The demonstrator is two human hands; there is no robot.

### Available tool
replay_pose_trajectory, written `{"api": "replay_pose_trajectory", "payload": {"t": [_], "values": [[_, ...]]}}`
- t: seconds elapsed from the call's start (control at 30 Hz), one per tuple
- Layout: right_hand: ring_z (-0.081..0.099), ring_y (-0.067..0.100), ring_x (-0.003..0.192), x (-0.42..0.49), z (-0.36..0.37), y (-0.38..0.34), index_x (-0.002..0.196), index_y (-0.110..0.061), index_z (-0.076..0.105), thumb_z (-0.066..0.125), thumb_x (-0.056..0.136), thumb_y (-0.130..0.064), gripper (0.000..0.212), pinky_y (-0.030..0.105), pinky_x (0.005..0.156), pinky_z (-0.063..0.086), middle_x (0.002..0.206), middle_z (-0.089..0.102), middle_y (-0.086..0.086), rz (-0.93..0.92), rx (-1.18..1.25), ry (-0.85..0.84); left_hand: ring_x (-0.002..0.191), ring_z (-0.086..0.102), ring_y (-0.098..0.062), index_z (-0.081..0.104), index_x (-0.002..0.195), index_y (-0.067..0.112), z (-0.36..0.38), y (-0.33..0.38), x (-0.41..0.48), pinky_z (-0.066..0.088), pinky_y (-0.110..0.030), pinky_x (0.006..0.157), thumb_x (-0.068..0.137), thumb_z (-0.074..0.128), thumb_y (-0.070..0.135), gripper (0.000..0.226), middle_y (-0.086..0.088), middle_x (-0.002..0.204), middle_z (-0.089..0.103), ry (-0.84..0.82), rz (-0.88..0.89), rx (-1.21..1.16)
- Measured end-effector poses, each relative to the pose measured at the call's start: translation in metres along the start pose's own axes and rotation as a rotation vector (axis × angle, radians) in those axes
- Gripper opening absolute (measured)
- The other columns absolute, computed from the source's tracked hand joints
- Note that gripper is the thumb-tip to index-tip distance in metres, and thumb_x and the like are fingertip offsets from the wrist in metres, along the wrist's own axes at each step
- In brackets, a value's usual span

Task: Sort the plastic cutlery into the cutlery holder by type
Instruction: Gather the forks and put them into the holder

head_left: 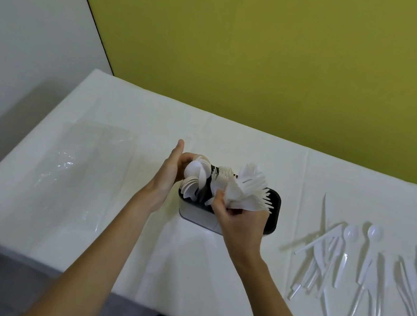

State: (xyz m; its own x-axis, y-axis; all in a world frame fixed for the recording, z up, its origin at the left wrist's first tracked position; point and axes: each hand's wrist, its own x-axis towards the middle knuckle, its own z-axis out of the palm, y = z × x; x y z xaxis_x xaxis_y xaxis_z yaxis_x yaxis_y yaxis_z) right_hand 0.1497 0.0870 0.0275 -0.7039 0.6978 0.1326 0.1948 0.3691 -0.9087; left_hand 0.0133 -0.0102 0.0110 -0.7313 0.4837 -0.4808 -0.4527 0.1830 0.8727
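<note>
A cutlery holder (275, 208) with a black rim and pale body stands mid-table. Several white spoons (193, 180) stand in its left compartment. My left hand (171, 171) is against them from the left, its fingers curled round the spoon bowls. My right hand (239, 219) grips a fanned bunch of white forks (247, 190) over the holder's middle and right side, tines pointing right. Loose white cutlery (349, 266), knives and two spoons among it, lies spread on the table to the right.
The table wears a white cloth (124, 120). A crumpled clear plastic bag (79, 171) lies on its left part. A yellow-green wall stands behind the table, a white wall to the left. The table's front edge is near my body.
</note>
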Motion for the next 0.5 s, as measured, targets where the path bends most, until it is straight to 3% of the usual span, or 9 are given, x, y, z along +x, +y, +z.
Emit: {"api": "replay_pose_trajectory", "payload": {"t": [0.13,0.27,0.5], "values": [[0.054,0.006,0.055,0.002,-0.001,0.003,0.076,-0.012,0.054,0.073,0.080,-0.029,0.026,0.013,0.050,0.037,0.058,0.054,-0.011,0.033,-0.179,-0.171,0.105,0.063,-0.024,0.066,0.107,0.009,0.001,0.000,0.000,0.043,-0.037,0.098,0.098,0.017,0.058,0.071,-0.013,0.112,0.070,0.006,0.018,0.010],[0.057,0.016,0.081,0.001,-0.003,0.001,0.098,-0.008,0.060,0.076,0.076,-0.037,0.040,0.031,0.068,0.050,0.088,0.058,0.002,-0.016,-0.277,-0.231,0.101,0.063,-0.021,0.067,0.104,0.010,0.001,0.001,-0.002,0.044,-0.033,0.093,0.099,0.016,0.056,0.068,-0.011,0.108,0.071,0.011,0.029,-0.007],[0.042,0.012,0.069,0.005,-0.021,-0.011,0.082,-0.015,0.042,0.078,0.072,-0.044,0.047,0.015,0.054,0.033,0.079,0.042,-0.003,-0.125,-0.375,-0.199,0.111,0.062,-0.031,0.065,0.113,0.008,0.005,-0.003,-0.004,0.042,-0.043,0.101,0.098,0.017,0.059,0.072,-0.013,0.112,0.070,0.050,0.026,-0.020]]}}
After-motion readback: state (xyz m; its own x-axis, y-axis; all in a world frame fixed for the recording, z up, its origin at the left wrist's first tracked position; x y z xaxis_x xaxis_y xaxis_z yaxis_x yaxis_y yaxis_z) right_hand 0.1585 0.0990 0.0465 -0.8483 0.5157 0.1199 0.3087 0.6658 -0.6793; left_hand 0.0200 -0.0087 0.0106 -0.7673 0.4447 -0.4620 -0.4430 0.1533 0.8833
